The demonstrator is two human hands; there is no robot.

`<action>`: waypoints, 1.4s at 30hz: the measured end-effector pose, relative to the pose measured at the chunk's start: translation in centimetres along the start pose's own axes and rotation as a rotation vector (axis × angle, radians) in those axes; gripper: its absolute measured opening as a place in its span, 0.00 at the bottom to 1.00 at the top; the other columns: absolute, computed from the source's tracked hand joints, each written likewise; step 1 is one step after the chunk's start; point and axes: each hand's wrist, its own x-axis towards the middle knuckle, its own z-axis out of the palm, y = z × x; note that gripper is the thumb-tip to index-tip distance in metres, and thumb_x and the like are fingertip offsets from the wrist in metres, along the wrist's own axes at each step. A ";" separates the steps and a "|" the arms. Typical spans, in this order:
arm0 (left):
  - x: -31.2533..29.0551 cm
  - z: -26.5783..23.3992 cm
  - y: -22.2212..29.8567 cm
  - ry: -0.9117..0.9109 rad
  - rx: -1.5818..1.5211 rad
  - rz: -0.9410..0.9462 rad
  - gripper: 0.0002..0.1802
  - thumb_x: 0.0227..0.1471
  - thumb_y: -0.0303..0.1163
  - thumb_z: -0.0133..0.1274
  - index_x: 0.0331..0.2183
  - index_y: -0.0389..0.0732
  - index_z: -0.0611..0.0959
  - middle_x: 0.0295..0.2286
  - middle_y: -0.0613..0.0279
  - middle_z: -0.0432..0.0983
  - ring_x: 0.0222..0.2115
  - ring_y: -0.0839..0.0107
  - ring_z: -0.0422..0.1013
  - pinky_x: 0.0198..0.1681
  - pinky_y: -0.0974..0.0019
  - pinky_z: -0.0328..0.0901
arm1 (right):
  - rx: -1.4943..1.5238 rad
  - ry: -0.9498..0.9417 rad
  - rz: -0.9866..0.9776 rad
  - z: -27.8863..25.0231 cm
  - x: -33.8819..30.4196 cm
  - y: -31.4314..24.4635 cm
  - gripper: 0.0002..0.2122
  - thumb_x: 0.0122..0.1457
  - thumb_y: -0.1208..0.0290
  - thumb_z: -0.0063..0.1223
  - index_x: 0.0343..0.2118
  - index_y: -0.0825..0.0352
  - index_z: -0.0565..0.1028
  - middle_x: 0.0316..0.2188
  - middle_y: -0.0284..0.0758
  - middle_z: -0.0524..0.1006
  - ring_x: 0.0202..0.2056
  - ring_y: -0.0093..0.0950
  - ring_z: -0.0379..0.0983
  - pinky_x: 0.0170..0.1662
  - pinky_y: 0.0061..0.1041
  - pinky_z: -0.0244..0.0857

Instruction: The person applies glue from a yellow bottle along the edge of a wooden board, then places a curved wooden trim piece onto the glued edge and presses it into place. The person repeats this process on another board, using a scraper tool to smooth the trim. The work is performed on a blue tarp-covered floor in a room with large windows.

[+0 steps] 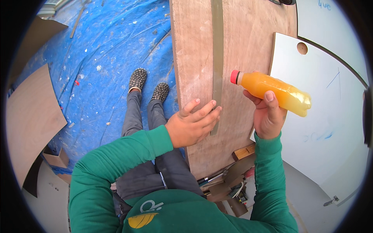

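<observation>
A clear plastic bottle (268,88) of yellow-orange liquid is held up in my right hand (269,116). It lies nearly sideways, tilted, with its red cap (234,77) toward the left and its base to the right. The thumb presses on the near side, while the other fingers are mostly hidden behind the bottle. To the left, my left hand (195,122) hangs over the near part of the wooden board (241,42), fingers spread and nothing in them. Whether it touches the board I cannot tell. A dull grey-brown strip (217,50) runs lengthwise along the board.
Blue sheeting (97,89) covers the floor at left, with scattered debris. A curved plywood sheet (35,120) stands far left. A white panel (322,101) with a round hole leans at right. Below the board lie a wooden block (244,152) and assorted tools.
</observation>
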 end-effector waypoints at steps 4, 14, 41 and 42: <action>1.0 -1.0 -0.1 -0.129 -0.027 0.005 0.27 0.50 0.43 0.61 0.53 0.51 0.84 0.63 0.68 0.70 0.69 0.67 0.58 0.73 0.43 0.40 | 0.112 -0.077 0.049 -1.9 0.7 1.7 0.24 0.68 0.58 0.57 0.60 0.70 0.70 0.57 0.50 0.76 0.55 0.43 0.78 0.55 0.43 0.79; 2.6 -0.4 0.1 -0.112 0.013 0.135 0.16 0.50 0.37 0.59 0.43 0.49 0.87 0.57 0.66 0.74 0.68 0.64 0.60 0.74 0.42 0.44 | 0.617 -0.098 0.231 -2.2 1.4 2.6 0.25 0.69 0.50 0.55 0.55 0.68 0.74 0.50 0.45 0.81 0.49 0.45 0.82 0.48 0.44 0.82; 5.6 -3.4 -7.3 -0.081 -0.126 0.054 0.26 0.48 0.42 0.66 0.48 0.43 0.83 0.55 0.56 0.73 0.65 0.59 0.63 0.72 0.47 0.52 | 0.476 -0.047 0.110 0.5 3.1 0.7 0.24 0.68 0.48 0.55 0.54 0.66 0.74 0.49 0.43 0.81 0.48 0.41 0.81 0.45 0.41 0.82; 5.5 -3.3 -7.3 -0.079 -0.092 0.065 0.25 0.47 0.42 0.66 0.47 0.43 0.83 0.54 0.55 0.73 0.65 0.59 0.64 0.72 0.47 0.53 | 0.477 -0.047 0.111 0.5 3.1 0.8 0.24 0.68 0.49 0.56 0.54 0.67 0.74 0.49 0.43 0.81 0.48 0.42 0.81 0.45 0.43 0.82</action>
